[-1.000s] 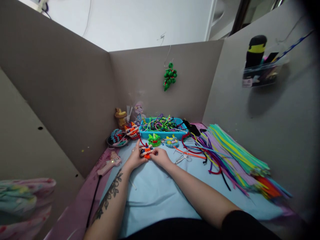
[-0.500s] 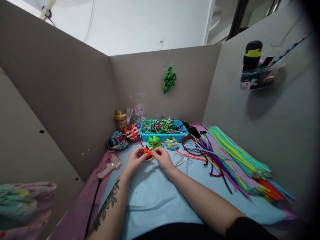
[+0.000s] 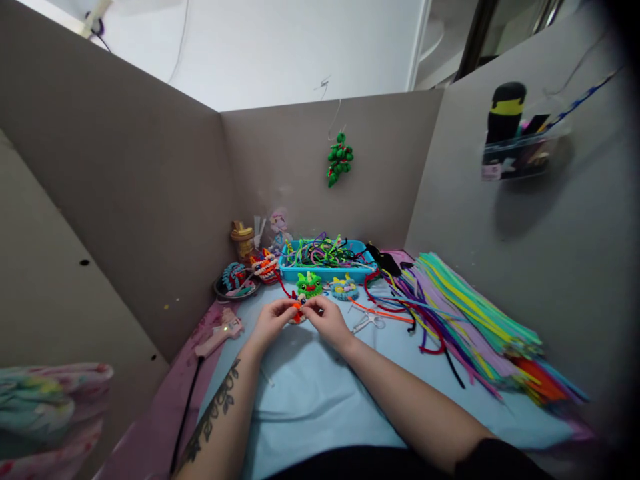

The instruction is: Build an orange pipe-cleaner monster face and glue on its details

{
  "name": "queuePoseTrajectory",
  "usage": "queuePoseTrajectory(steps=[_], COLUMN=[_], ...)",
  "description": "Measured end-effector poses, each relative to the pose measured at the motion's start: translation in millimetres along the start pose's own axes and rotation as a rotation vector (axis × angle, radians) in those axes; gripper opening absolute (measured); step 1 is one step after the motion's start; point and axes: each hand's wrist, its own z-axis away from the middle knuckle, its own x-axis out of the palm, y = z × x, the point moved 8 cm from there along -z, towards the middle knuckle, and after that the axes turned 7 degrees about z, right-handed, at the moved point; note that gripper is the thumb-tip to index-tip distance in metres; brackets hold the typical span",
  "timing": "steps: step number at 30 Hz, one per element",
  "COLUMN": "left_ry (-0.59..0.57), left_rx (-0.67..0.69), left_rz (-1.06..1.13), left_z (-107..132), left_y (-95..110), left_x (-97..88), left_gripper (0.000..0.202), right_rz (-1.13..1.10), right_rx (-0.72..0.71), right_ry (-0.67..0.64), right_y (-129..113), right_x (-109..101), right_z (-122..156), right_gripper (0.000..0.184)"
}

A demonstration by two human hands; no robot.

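Between my hands is a small orange, red and white pipe-cleaner figure (image 3: 299, 318), partly hidden by my fingers. My left hand (image 3: 273, 321) pinches its left side, fingertips pressed together. From the right, my right hand (image 3: 327, 321) pinches the orange part in the same way. Just behind stands a green pipe-cleaner creature (image 3: 309, 285) with eyes and a red mouth. To its right sits a blue and yellow one (image 3: 345, 288). Scissors (image 3: 369, 321) lie on the blue cloth (image 3: 305, 407), right of my right hand.
A blue tray (image 3: 327, 274) of tangled pipe-cleaner pieces stands at the back. Bundled pipe cleaners (image 3: 465, 313) spread along the right. A pink glue gun (image 3: 220, 337) with a cord and a dark bowl (image 3: 240, 295) are on the left. Grey panels surround the table.
My fingertips have drawn closer together around the orange part, covering more of it. The figure's white rim shows less at the bottom. The surroundings look the same.
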Motion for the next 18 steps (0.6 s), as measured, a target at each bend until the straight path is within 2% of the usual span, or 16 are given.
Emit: queuePoseTrajectory(steps=[6, 11, 18], left_ry=[0.007, -0.027, -0.087], left_rx=[0.009, 0.034, 0.086], left_rz=[-0.045, -0.078, -0.116], left_z=[0, 0, 1], left_y=[1, 0, 5], left_x=[2.0, 4.6, 9.6], left_gripper=[0.034, 0.030, 0.029], right_rz=[-0.045, -0.067, -0.186], right_rx=[0.050, 0.077, 0.138], right_ry=[-0.040, -0.056, -0.150], right_y=[6, 9, 18], right_x=[5, 6, 15], right_z=[0, -1, -2], right_gripper=[0.013, 0.013, 0.016])
